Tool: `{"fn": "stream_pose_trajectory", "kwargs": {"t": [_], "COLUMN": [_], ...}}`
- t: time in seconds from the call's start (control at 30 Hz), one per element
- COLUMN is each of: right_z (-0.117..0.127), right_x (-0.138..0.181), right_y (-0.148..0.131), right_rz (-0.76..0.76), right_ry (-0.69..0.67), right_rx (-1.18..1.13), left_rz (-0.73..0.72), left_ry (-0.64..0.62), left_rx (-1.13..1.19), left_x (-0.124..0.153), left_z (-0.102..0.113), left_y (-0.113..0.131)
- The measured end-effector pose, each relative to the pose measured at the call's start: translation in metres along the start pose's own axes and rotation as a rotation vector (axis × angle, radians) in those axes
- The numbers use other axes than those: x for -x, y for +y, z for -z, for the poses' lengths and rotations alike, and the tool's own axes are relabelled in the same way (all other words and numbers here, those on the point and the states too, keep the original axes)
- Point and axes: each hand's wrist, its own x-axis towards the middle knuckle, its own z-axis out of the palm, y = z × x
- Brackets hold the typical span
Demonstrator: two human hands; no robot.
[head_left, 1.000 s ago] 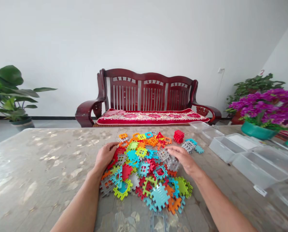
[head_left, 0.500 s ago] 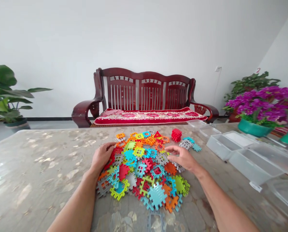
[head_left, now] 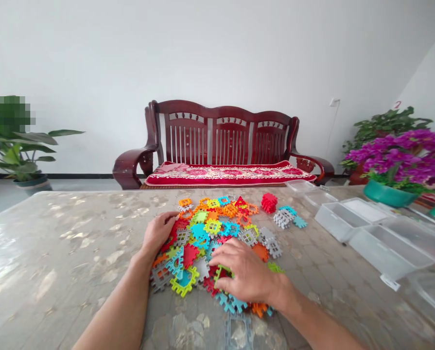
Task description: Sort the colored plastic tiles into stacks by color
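Observation:
A heap of colourful plastic interlocking tiles (head_left: 213, 226) with toothed edges lies on the table, some solid and some with window-like cut-outs. At the heap's left edge rests my left hand (head_left: 159, 233), thumb and fingers loosely bent beside red tiles (head_left: 170, 240), nothing visible between them. Over the near right part hovers my right hand (head_left: 241, 272), thumb and fingers apart above a lime-green frame tile (head_left: 220, 273). It hides several tiles beneath. Light blue tiles (head_left: 230, 302) show just below it. A translucent grey frame tile (head_left: 237, 330) lies apart, nearest me.
Behind the heap stand a red tile stack (head_left: 269, 202) and grey tiles (head_left: 284, 218) beside blue ones (head_left: 299, 221). Clear plastic boxes (head_left: 375, 253) occupy the table's right side, near purple flowers in a teal pot (head_left: 390, 194). A wooden bench (head_left: 230, 141) is beyond the table (head_left: 75, 243).
My right hand has moved from the heap's right edge toward me and left, over the near tiles. My left hand stays at the heap's left edge. The view has shifted slightly.

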Motion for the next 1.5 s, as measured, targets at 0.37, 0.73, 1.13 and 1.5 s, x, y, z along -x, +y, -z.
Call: {"fn": "stream_pose_trajectory", "kwargs": {"t": [0.37, 0.73, 1.13, 1.5], "right_z": [-0.032, -0.012, -0.026, 0.047], "right_x": [-0.019, -0.017, -0.026, 0.052], "right_y": [-0.015, -0.002, -0.01, 0.107], "right_rz": [0.077, 0.028, -0.083, -0.846], "right_ry": [-0.015, 0.002, 0.057, 0.516], "right_rx": [0.295, 0.059, 0.109, -0.537], "left_rz": [-0.007, -0.04, -0.008, -0.001], "left_ry": [0.005, -0.001, 0.001, -0.011], "left_rx": [0.006, -0.03, -0.012, -0.037], "left_x": [-0.004, -0.004, -0.007, -0.006], "left_z": [-0.004, -0.002, -0.004, -0.002], "left_y": [-0.01, -0.008, -0.014, -0.009]}}
